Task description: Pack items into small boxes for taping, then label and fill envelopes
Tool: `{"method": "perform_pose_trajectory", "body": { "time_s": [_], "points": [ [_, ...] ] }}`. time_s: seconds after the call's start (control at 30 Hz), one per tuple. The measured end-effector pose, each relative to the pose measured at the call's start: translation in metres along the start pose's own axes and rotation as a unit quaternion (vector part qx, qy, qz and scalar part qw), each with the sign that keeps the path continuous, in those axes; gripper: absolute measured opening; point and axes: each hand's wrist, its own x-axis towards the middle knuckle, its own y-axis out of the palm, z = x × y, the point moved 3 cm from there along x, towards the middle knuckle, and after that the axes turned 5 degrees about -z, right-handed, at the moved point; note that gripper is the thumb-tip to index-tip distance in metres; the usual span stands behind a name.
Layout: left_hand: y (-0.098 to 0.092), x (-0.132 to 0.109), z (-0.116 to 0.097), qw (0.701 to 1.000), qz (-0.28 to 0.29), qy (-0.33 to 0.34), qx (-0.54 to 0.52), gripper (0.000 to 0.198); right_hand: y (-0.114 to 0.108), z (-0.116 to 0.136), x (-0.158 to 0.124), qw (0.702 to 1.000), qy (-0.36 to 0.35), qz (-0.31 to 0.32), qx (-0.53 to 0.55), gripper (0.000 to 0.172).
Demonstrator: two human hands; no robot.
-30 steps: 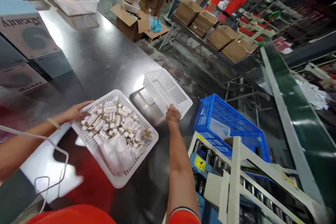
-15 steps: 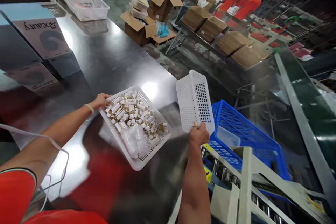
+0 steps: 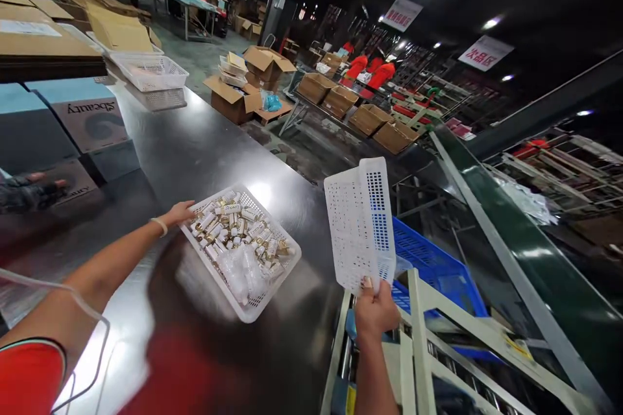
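Note:
My right hand [image 3: 376, 311] grips the lower edge of an empty white perforated basket [image 3: 359, 225], held upright off the table's right edge, over a blue crate [image 3: 438, 272]. My left hand [image 3: 180, 213] rests on the far left rim of a second white basket [image 3: 253, 308] that lies on the steel table [image 3: 195, 142]. That basket is full of small white and gold tubes [image 3: 228, 224] and some clear plastic bags [image 3: 241, 272]. The left fingers curl on the rim.
A metal roller frame [image 3: 418, 337] stands below my right hand. A green conveyor belt [image 3: 511, 240] runs at the right. Printed boxes [image 3: 92, 120] and another white basket [image 3: 148, 71] sit at the table's far left. Cardboard boxes [image 3: 233, 100] and people in orange are beyond.
My right hand lifted the empty basket off the table, tipped it upright and brought it back over the blue crate. My left hand stayed on the full basket. The view tilted up.

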Motion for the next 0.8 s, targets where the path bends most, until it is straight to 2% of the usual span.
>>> {"method": "perform_pose_trajectory", "body": {
  "time_s": [0.1,0.2,0.27,0.37,0.43,0.5,0.53,0.63,0.7,0.8],
  "points": [
    [-0.011,-0.034,0.015,0.999,-0.039,0.009,0.011,0.091,-0.019,-0.006,-0.010,0.995,-0.004,-0.032,0.089,0.057],
    [-0.021,-0.087,0.050,0.997,-0.052,0.047,0.016,0.090,-0.037,-0.009,-0.022,0.980,0.025,-0.038,0.193,0.064],
    [-0.025,-0.130,0.088,0.995,-0.051,0.086,0.016,0.087,-0.046,-0.008,-0.032,0.959,0.057,-0.022,0.278,0.064],
    [-0.034,-0.199,0.159,0.995,-0.041,0.092,-0.003,0.089,-0.055,0.003,-0.049,0.909,0.115,-0.004,0.400,0.064],
    [-0.044,-0.243,0.205,0.996,-0.060,0.068,-0.014,0.084,-0.062,0.016,-0.063,0.882,0.147,0.005,0.449,0.064],
    [-0.055,-0.277,0.238,0.996,-0.063,0.046,-0.031,0.081,-0.071,0.032,-0.077,0.864,0.159,0.024,0.477,0.061],
    [-0.062,-0.290,0.248,0.995,-0.078,0.043,-0.039,0.079,-0.075,0.040,-0.084,0.857,0.161,0.039,0.488,0.060],
    [-0.083,-0.310,0.252,0.991,-0.110,0.060,-0.054,0.078,-0.090,0.061,-0.106,0.835,0.174,0.083,0.515,0.060],
    [-0.094,-0.311,0.239,0.988,-0.115,0.083,-0.055,0.081,-0.101,0.067,-0.121,0.818,0.190,0.104,0.533,0.061],
    [-0.109,-0.312,0.203,0.986,-0.094,0.130,-0.052,0.088,-0.120,0.066,-0.144,0.788,0.199,0.161,0.560,0.060]
  ]
}}
